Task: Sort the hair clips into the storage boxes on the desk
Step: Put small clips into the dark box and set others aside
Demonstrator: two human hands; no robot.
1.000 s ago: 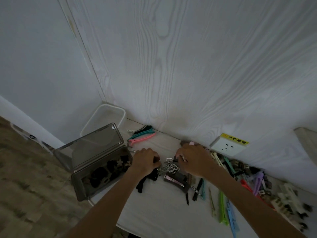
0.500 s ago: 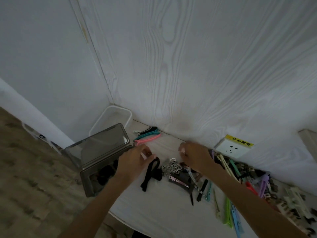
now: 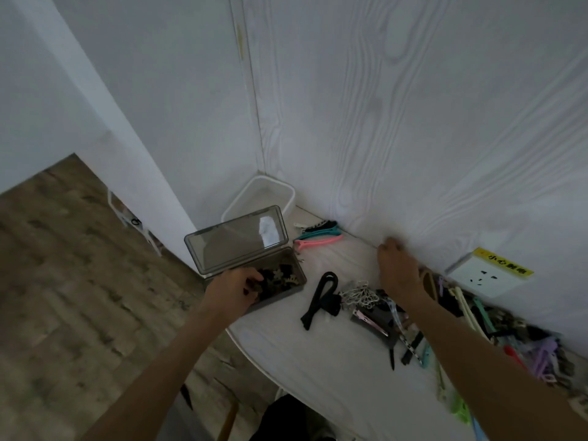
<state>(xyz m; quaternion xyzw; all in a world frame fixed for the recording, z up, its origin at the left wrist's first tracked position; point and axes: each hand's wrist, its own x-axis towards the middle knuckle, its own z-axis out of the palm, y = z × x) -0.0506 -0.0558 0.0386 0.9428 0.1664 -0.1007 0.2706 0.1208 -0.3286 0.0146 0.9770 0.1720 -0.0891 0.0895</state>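
Note:
A grey see-through storage box [image 3: 301,280] stands open at the desk's left edge with its lid [image 3: 237,240] tipped back and dark clips inside. My left hand [image 3: 232,289] is over the box, fingers curled down into it; whether they hold a clip is unclear. My right hand [image 3: 397,270] lies by the foot of the wall, its fingertips hidden behind the knuckles. Between the hands lie a long black clip [image 3: 321,296] and a bunch of silver wire clips [image 3: 359,292]. A mixed pile of coloured clips [image 3: 477,316] stretches off to the right.
A white tub [image 3: 259,194] sits in the corner behind the box. Pink [image 3: 318,242] and teal [image 3: 318,233] clips lie against the wall. A wall socket [image 3: 486,276] with a yellow label is behind the pile. The white desk [image 3: 318,361] ends in a rounded edge above wood floor.
My left hand has moved left from beside the black clip to over the open box. My right hand has shifted back from the pile toward the wall.

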